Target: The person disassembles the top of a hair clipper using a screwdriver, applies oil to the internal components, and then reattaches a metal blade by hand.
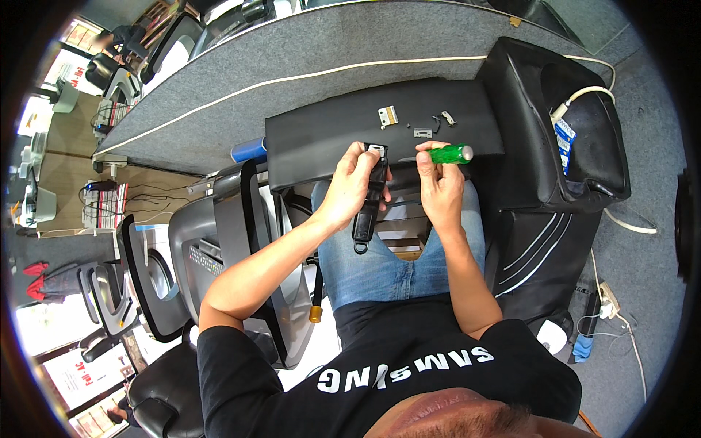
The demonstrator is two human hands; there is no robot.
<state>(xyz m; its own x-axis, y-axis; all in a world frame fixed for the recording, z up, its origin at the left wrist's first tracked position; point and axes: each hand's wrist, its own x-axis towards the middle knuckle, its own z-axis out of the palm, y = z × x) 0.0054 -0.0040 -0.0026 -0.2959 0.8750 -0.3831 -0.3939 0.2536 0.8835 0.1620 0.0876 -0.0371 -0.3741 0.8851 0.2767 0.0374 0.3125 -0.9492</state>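
Note:
My left hand is closed around a long black hair clipper, held upright over my lap with its thumb on the silvery top end. My right hand grips the green handle of a screwdriver; its thin shaft points left, a little short of the clipper. On the black padded bench in front of me lie a metal blade plate, a small silvery plate and some small dark and metal parts.
A grey partition with a white cable runs behind the bench. A black armrest is on the right, with a power strip below. Black chairs and a blue cylinder are left. Another person sits far upper left.

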